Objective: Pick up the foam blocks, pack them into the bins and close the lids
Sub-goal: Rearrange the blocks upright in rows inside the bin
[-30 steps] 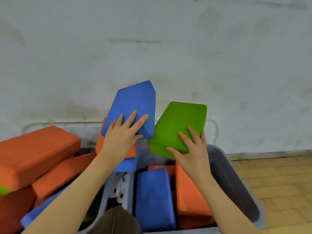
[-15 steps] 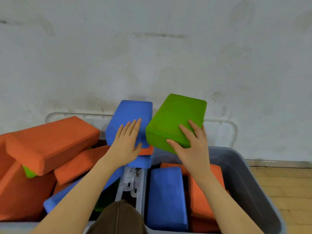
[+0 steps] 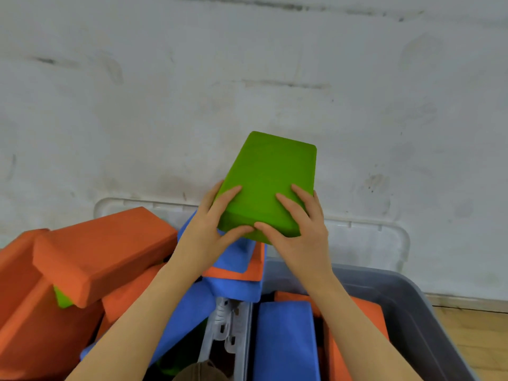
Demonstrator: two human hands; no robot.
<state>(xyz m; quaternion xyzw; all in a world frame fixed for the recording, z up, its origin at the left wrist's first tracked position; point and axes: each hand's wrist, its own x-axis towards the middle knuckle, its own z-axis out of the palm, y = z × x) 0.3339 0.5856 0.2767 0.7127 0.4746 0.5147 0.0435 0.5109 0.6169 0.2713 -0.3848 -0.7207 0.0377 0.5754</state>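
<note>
The green foam block (image 3: 270,185) is sitting at the centre of the frame, tilted with its far end raised toward the wall, held above the two bins. Both hands are grasping its near end: the left hand (image 3: 211,232) is wrapping its fingers (image 3: 229,196) over the top face with the thumb under the near edge, and the right hand (image 3: 299,232) is mirroring that grip on the other side. Below, the grey bin (image 3: 412,306) at the lower right is already holding a blue block (image 3: 284,339) and orange ones, while the bin at the lower left is heaping over with orange blocks (image 3: 104,243). A clear lid (image 3: 395,237) is leaning against the wall behind.

To do this step well, it is probably wisest to be turning the block flat and lowering it into the right-hand bin, where room remains, pressing it level so that the lid can close later.
</note>
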